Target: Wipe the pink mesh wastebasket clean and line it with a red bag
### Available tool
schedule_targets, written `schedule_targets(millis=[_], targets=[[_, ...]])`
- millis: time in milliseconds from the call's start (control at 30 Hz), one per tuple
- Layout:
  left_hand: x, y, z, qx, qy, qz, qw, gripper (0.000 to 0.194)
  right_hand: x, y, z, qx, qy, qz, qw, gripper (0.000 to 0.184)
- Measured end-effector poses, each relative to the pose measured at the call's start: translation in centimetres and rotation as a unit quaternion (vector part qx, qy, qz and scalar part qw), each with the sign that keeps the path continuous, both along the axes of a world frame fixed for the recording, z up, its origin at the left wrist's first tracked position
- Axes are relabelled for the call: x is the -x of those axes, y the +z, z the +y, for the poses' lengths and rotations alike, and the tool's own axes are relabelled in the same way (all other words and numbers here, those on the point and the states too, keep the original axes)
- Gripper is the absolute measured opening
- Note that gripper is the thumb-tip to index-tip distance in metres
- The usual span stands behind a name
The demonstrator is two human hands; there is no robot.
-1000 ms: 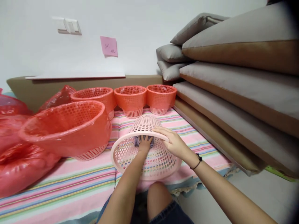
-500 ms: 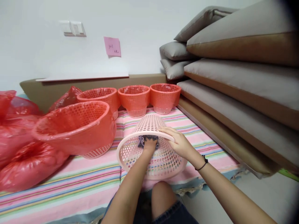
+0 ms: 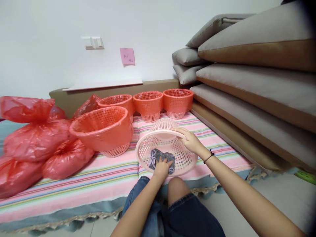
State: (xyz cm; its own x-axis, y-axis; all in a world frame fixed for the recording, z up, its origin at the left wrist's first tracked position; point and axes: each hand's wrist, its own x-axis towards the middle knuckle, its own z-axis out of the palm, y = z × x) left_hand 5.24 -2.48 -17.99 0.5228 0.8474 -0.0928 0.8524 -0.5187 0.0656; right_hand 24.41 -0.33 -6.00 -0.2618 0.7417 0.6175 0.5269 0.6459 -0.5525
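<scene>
A pale pink mesh basket [image 3: 184, 156] lies tipped on its side, its mouth toward me and its narrow base pointing away. My right hand [image 3: 192, 141] grips its rim at the upper right. Inside the mouth, my left hand [image 3: 161, 168] holds a dark grey cloth with lilac edging [image 3: 159, 154] against the lower inner wall, fingers spread over the fabric. The cloth is bunched at its left side. Part of the lower rim is hidden behind my left hand and wrist.
Red-lined baskets [image 3: 108, 131] stand behind and left on a striped cloth cover [image 3: 111, 172]. Tied red plastic bags [image 3: 37, 141] are piled at far left. Grey-brown cushions [image 3: 247, 75] are stacked high on the right. My knees are below the basket.
My left hand has drawn the cloth from deeper inside the basket toward its mouth. The basket's mouth has tilted slightly upward. My right hand stays on the rim. The view has shifted left.
</scene>
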Motion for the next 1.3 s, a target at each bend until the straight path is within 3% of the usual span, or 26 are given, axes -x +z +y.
schedule_targets(millis=[167, 300, 467, 567, 667, 833, 933, 1033, 1133, 1300], targets=[[1.7, 0.3, -3.9, 0.027, -0.016, -0.020, 0.999, 0.056, 0.3, 0.0, -0.7, -0.006, 0.001, -0.001, 1.000, 0.052], [2.8, 0.6, -5.7, 0.062, 0.003, -0.057, 0.996, 0.061, 1.0, 0.1, -1.4, -0.007, 0.004, 0.011, 1.000, 0.049], [3.1, 1.0, -6.6, 0.117, -0.020, -0.239, 0.964, 0.067, 1.7, 0.0, -1.8, 0.009, 0.010, 0.049, 0.999, 0.043], [2.3, 1.5, -6.1, 0.141, -0.034, -0.388, 0.910, 0.064, 1.7, -0.9, -2.1, 0.026, -0.006, 0.101, 0.995, 0.041], [1.3, 2.6, -4.5, 0.122, -0.001, -0.471, 0.873, 0.061, 1.7, -2.8, -2.8, 0.049, -0.014, 0.171, 0.984, 0.041], [0.7, 5.4, 0.1, -0.034, 0.046, -0.554, 0.831, 0.066, 1.9, -6.8, -4.0, 0.070, -0.029, 0.280, 0.957, 0.040], [0.9, 6.6, 3.3, -0.134, 0.034, -0.495, 0.858, 0.074, 1.8, -8.4, -4.0, 0.084, -0.028, 0.313, 0.946, 0.041], [0.7, 6.6, 6.6, -0.183, 0.035, -0.365, 0.912, 0.066, 1.5, -8.9, -3.6, 0.091, -0.028, 0.321, 0.942, 0.042], [0.1, 5.5, 9.6, -0.167, 0.048, -0.197, 0.965, 0.052, 1.2, -8.9, -3.2, 0.092, -0.018, 0.317, 0.944, 0.041], [-0.7, 1.9, 12.6, -0.130, 0.062, -0.114, 0.983, 0.047, 0.7, -8.8, -3.2, 0.114, 0.004, 0.311, 0.943, 0.042]])
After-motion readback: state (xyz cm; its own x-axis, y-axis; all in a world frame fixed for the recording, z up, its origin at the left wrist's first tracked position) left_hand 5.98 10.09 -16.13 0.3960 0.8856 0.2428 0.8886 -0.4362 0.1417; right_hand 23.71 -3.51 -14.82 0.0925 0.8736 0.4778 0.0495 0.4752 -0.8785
